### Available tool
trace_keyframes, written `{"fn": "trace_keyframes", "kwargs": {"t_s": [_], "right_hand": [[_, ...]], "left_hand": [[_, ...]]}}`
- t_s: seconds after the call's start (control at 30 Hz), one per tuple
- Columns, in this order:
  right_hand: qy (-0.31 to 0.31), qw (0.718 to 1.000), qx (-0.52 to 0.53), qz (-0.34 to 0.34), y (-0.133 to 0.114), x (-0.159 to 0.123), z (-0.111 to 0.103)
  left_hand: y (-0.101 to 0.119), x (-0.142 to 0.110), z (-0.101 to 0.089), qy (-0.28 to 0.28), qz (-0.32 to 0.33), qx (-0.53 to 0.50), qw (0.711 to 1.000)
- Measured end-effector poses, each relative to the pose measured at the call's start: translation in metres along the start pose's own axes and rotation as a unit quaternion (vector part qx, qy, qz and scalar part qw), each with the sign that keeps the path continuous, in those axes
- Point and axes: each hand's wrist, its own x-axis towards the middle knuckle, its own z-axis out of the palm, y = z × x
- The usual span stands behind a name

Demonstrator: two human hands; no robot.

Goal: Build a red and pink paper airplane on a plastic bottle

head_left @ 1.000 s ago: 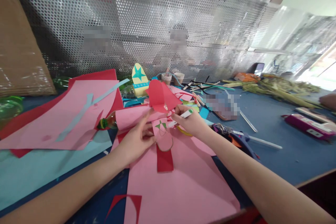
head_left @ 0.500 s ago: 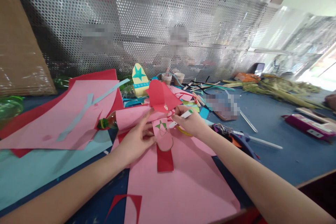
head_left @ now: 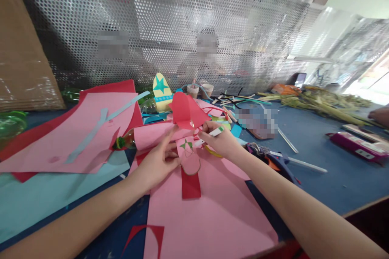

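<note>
Left hand (head_left: 159,160) rests thumb-out, right hand (head_left: 221,141) pinches

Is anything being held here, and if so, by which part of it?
The right grip holds a white marker around its middle. The left grip touches the pink cutout's edge; whether it holds that cannot be told.

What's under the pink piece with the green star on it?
A red strip pokes out past the round end of the pink piece, with a big pink sheet below. Anything farther up is covered, so I can't tell how far the strip goes.
</note>
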Motion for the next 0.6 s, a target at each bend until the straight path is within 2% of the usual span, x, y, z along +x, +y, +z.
{"fn": "trace_keyframes", "kwargs": {"t_s": [0.6], "right_hand": [[0.002, 1.000, -0.022, -0.009, -0.0007, -0.0002, -0.0003]], "left_hand": [[-0.0021, 0.0002, -0.0003, -0.006, 0.003, -0.018, 1.000]]}}
